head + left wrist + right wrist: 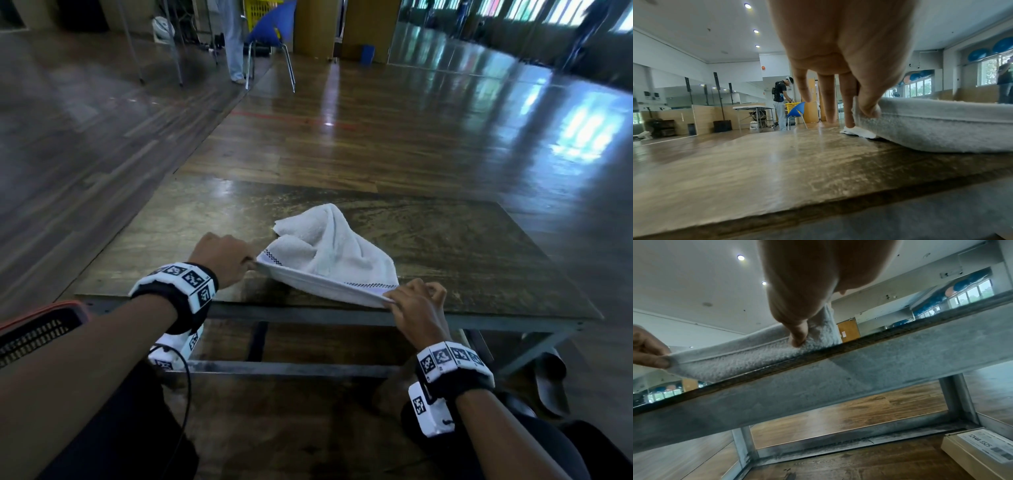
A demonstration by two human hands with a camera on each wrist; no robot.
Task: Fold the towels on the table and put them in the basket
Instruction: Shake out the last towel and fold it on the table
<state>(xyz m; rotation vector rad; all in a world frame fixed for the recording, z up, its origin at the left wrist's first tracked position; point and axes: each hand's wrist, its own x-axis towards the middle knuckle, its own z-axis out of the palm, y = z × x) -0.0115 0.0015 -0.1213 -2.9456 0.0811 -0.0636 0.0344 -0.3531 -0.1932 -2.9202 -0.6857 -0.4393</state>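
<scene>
the white terry towel with a checked border stripe (322,253) lies bunched on the worn dark wooden table top (445,240), its near hem stretched taut along the front edge. the left hand (222,257) pinches one hem corner between thumb and forefinger, the other fingers (826,100) extended and free. the right hand (416,308) pinches the opposite corner, its remaining fingers loosely curled.

risks, as judged: the far half is crumpled, so a fold made now would likely trap creases; both grips are shallow, so a hard pull could slip a corner.

the right wrist view alone shows the grey metal table frame (818,395) and a flat cardboard box (980,451) on the floor beneath. the head view alone shows the crumpled far half. a dark mesh basket with an orange rim (37,329) shows at the person's left, only partly in view.
</scene>
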